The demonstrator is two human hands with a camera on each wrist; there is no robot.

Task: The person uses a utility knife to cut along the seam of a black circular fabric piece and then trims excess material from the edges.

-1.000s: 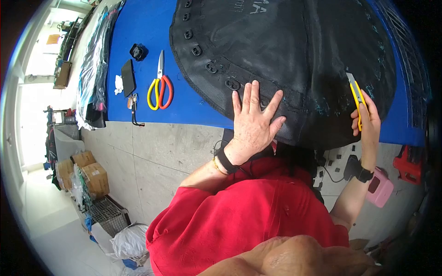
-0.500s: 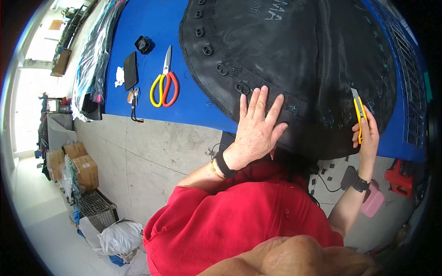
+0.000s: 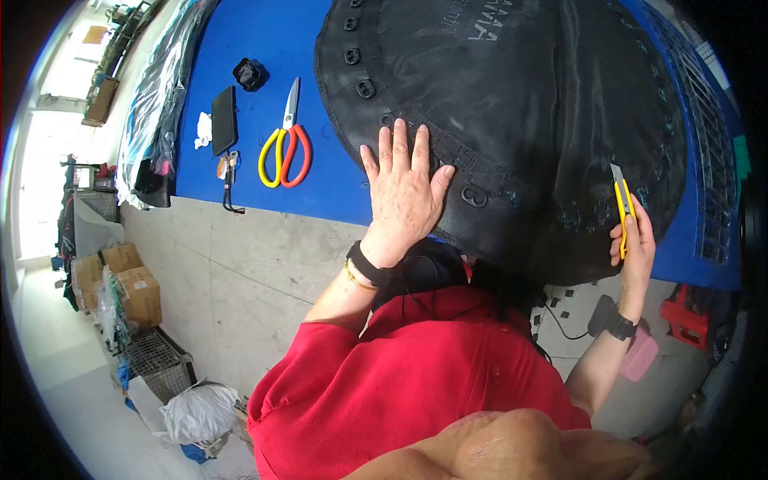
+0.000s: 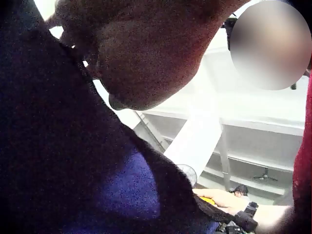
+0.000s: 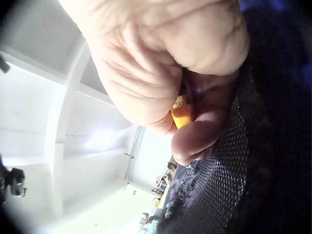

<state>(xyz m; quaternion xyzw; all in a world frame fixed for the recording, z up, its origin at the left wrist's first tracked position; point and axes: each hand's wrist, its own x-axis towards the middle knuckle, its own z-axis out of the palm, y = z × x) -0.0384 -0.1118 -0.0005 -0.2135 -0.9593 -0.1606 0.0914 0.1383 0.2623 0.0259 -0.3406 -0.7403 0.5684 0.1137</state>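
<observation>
In the head view a large black fabric piece with pale printed letters lies over the table. Black plastic rings run along its left edge. My left hand rests on its lower left edge, fingers straight and spread. Just right of that thumb shows another black ring. At the lower right, my right hand grips a yellow utility knife, its blade out and pointing away over the fabric. In the right wrist view, curled fingers surround the yellow handle, beside blue-green thread bits.
Scissors with yellow and red handles lie left on the blue tabletop, near a black phone and a small black object. Plastic-wrapped material lines the far left. Cardboard boxes stand on the floor.
My left hand has lifted or slid leftward along the fabric's edge, uncovering a ring to its right. My right hand keeps hold of the utility knife, slightly lower in view.
</observation>
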